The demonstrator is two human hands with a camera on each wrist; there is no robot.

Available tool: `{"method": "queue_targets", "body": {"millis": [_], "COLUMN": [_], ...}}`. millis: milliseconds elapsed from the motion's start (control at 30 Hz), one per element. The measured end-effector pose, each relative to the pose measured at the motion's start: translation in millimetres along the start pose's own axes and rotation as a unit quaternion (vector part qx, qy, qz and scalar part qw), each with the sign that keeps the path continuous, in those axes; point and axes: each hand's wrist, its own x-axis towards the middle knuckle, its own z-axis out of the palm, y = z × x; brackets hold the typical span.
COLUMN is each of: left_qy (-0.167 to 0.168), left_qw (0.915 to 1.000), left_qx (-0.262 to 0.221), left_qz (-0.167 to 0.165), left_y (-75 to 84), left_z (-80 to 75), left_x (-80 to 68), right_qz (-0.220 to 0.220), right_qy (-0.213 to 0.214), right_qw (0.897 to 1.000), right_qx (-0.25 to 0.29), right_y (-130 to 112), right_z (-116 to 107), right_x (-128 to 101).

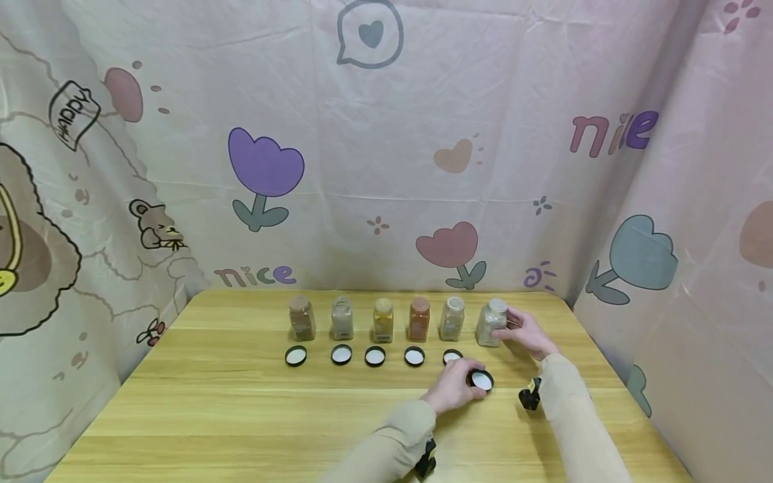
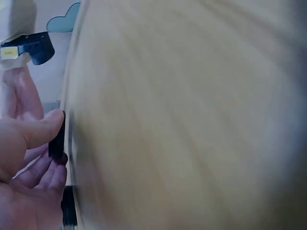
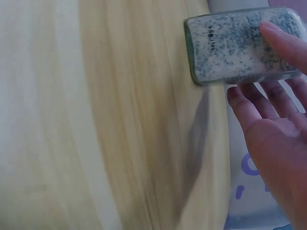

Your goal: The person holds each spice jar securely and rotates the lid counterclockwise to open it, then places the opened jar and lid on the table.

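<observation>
My left hand (image 1: 454, 387) pinches a round black jar lid (image 1: 481, 380), its white inner side up, close over the table. The left wrist view has this lid (image 2: 57, 136) edge-on between thumb and fingers. At the right end of a row, my right hand (image 1: 527, 333) holds a square glass spice jar (image 1: 490, 325) by its right side. That jar (image 3: 240, 48) contains a pale speckled seasoning; the thumb lies across one face, with the other fingers along its side. Behind my left hand, another black lid (image 1: 452, 356) is partly covered.
Several square spice jars without black lids, from a brown one (image 1: 302, 320) to a whitish one (image 1: 451, 320), line the back of the wooden table (image 1: 241, 416). In front of them lie black lids (image 1: 296, 356), white insides up. A printed curtain (image 1: 386, 134) hangs behind.
</observation>
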Motion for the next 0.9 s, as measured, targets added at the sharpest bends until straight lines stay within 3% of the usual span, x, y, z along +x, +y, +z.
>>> {"method": "queue_targets", "body": {"millis": [167,400,600,767,900], "left_qy": [0.031,0.084,0.110,0.110,0.098], "left_qw": [0.9992,0.9931,0.9891,0.9904,0.9922], "left_qx": [0.010,0.021,0.051,0.010,-0.032], "left_qz": [-0.023,-0.079,-0.084,-0.084,-0.070], "left_y": [5.6,10.0,15.4,19.5,18.7], "left_z": [11.6,23.0,28.9,23.2,6.3], "left_x": [7.3,22.5,30.2,29.1,23.0], "right_qz": [0.005,0.005,0.016,0.011,0.004], "right_qy": [0.004,0.020,0.041,0.047,0.047], "right_qw": [0.999,0.998,0.998,0.998,0.998], "right_qx": [0.033,0.052,0.046,0.046,0.044], "right_y": [4.0,13.0,15.7,15.9,18.0], "right_z": [-3.4,-8.4,-11.0,-13.6,-15.6], "right_x": [-5.5,-17.7,-23.9,-25.4,-27.5]}}
